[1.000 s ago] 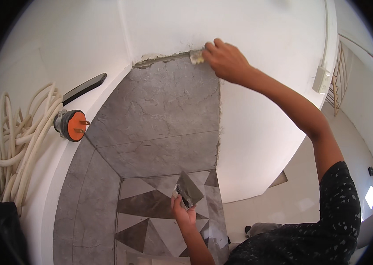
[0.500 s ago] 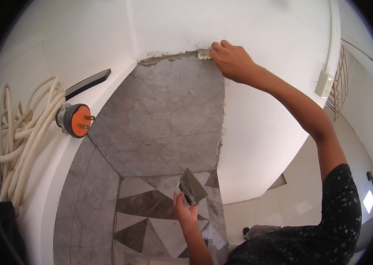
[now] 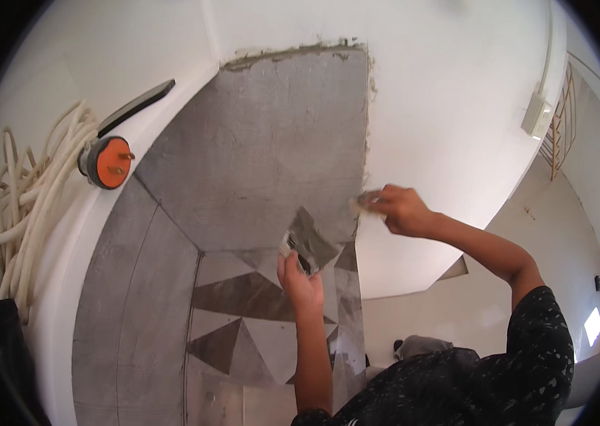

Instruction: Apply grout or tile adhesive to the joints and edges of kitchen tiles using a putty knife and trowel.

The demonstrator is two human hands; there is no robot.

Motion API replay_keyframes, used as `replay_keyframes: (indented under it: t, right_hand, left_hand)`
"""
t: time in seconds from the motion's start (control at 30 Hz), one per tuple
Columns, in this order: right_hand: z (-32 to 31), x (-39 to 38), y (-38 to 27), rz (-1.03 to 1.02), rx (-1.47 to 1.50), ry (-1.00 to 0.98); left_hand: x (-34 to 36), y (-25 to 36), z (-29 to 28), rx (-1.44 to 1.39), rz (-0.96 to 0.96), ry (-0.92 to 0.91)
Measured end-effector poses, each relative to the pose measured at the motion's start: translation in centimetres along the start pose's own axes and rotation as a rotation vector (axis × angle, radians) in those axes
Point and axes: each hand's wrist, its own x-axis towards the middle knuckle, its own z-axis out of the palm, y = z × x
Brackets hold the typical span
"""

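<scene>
My left hand (image 3: 301, 280) is closed on a flat board (image 3: 307, 241) that carries grey paste, held over the patterned floor tiles (image 3: 236, 337). My right hand (image 3: 401, 211) grips a small, blurred scraper (image 3: 364, 201) beside the right edge of the grey marbled wall tile (image 3: 257, 156), just to the upper right of the board. Along that tile's top runs a rough seam (image 3: 289, 53) with grey filler and ragged plaster at the white wall.
At left, a white ledge (image 3: 112, 224) holds a coiled white cable (image 3: 23, 213), an orange-faced plug (image 3: 114, 162) and a long dark object (image 3: 137, 106). A wall box (image 3: 536, 115), brown metal railing (image 3: 559, 131) and pale floor (image 3: 456, 319) lie to the right.
My right hand has dropped with the scraper from the top seam down toward the board. My left hand and board have shifted upward in the picture; the whole view has shifted too.
</scene>
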Motion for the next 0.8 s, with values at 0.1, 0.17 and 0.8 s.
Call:
replay_keyframes:
  t: [0.1,0.17,0.8]
  right_hand:
    - [0.0,-1.0,-1.4,0.714,1.065,0.15]
    - [0.2,-0.4,-3.8,0.842,1.411,0.194]
    - [-5.8,7.9,4.8,0.639,0.54,0.642]
  left_hand:
    - [0.3,-0.3,0.7,0.271,0.501,-0.025]
    - [0.6,-0.3,-1.2,0.483,0.721,-0.082]
    - [-1.7,-1.0,-7.5,1.307,0.826,0.013]
